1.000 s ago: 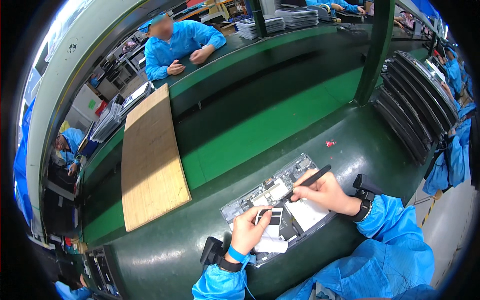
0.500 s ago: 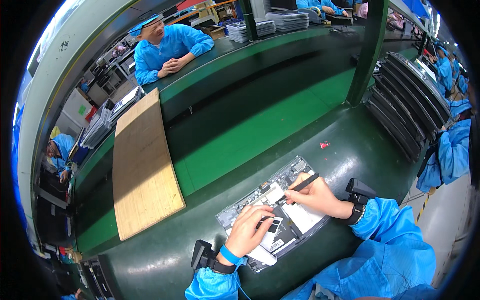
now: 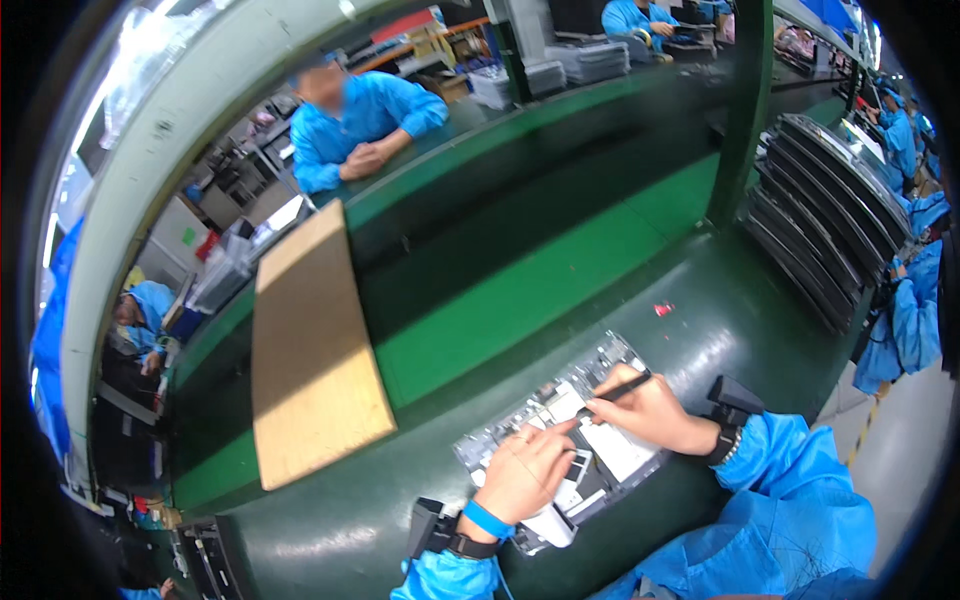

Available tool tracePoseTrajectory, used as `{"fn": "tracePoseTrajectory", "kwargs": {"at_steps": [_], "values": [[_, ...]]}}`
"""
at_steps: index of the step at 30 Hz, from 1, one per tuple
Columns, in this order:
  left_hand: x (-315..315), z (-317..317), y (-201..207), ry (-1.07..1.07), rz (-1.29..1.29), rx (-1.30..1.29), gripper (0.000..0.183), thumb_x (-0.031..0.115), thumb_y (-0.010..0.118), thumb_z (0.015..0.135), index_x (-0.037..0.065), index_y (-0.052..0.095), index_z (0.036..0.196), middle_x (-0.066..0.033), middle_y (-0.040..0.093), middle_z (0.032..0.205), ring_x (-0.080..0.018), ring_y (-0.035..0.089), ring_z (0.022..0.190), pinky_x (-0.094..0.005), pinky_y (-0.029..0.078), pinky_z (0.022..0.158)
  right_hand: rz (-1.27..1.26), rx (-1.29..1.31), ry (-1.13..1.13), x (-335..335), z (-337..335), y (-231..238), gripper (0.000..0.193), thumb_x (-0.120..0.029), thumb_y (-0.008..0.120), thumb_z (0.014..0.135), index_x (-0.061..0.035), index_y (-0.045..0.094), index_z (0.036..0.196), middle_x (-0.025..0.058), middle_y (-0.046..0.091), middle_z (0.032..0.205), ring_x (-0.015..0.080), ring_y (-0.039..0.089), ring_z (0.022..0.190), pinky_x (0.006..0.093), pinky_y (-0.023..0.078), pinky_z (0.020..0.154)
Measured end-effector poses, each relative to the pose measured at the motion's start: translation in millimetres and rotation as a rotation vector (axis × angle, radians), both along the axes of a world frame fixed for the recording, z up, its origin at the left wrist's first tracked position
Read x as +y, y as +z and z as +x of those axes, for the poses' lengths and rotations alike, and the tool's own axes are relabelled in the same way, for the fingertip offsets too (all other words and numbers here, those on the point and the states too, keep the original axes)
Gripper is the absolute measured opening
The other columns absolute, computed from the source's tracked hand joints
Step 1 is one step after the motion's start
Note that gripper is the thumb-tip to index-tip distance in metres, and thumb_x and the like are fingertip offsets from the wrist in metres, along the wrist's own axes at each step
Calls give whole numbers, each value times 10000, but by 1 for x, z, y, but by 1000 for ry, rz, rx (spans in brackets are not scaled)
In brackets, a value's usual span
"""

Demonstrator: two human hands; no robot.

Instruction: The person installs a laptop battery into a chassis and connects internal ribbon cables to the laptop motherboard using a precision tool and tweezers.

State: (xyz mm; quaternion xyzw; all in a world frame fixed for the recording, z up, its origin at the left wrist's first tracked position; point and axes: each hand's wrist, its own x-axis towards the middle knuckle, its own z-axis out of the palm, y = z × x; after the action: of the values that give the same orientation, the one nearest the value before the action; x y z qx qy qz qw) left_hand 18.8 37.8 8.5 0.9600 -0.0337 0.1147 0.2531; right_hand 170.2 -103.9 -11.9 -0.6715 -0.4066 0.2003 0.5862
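Note:
An opened laptop base [image 3: 625, 350] lies on the green bench with its inner boards and parts exposed. My right hand [image 3: 652, 415] pinches a slim black tool, tweezers by its look [image 3: 628, 387], slanted down at the middle of the laptop. Over the laptop's left part, my left hand [image 3: 525, 470] is palm down, fingers stretched, with the index fingertip close to the tool's tip. Beneath that palm shows a white rolled piece [image 3: 552, 527]. A white card with dark patches [image 3: 577, 470] lies beside the fingers. A white panel [image 3: 620, 453] covers the laptop's right part.
A wooden board [image 3: 315, 350] spans the green channel on the left. Dark laptop-like panels [image 3: 825, 220] are stacked at the right, beside a green post [image 3: 740, 120]. A small red scrap [image 3: 663, 309] lies behind the laptop. Across the bench sits a person in blue [image 3: 365, 125].
The whole view has shifted, so the scene sits lower and further right. My left fingers have stretched toward the laptop's middle, closer to the tool's tip. My right hand keeps the tool.

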Motion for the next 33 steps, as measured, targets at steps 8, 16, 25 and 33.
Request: {"fn": "tracePoseTrajectory", "kwargs": {"at_steps": [8,16,25,33], "values": [[3,-5,-25,125,-739,10,137,141,545,874,24,565,941,-84,599,1069,-146,547,944,-273,419,828,496,-87,-72,-2,32,53,129,-17,598,818,14,495,890,105,605,832,140,627,730,243,514,624],[-7,-5,-18,315,-976,33,158,143,564,872,26,590,975,19,568,779,-47,485,704,-204,409,631,817,-829,414,-17,25,138,322,-66,667,771,-23,467,1019,223,595,944,326,648,728,374,549,597],[-20,0,-3,319,-710,85,179,120,578,855,10,616,991,-34,564,826,-90,503,741,-216,404,655,218,43,218,-8,12,14,178,-53,619,814,21,587,973,94,619,914,153,627,827,263,513,685],[-19,7,1,283,-837,153,195,140,584,859,36,618,1021,1,578,808,-44,493,741,-190,399,642,272,259,-165,-4,62,-23,112,-121,528,889,-15,506,917,14,539,806,61,521,756,213,430,664]]}}
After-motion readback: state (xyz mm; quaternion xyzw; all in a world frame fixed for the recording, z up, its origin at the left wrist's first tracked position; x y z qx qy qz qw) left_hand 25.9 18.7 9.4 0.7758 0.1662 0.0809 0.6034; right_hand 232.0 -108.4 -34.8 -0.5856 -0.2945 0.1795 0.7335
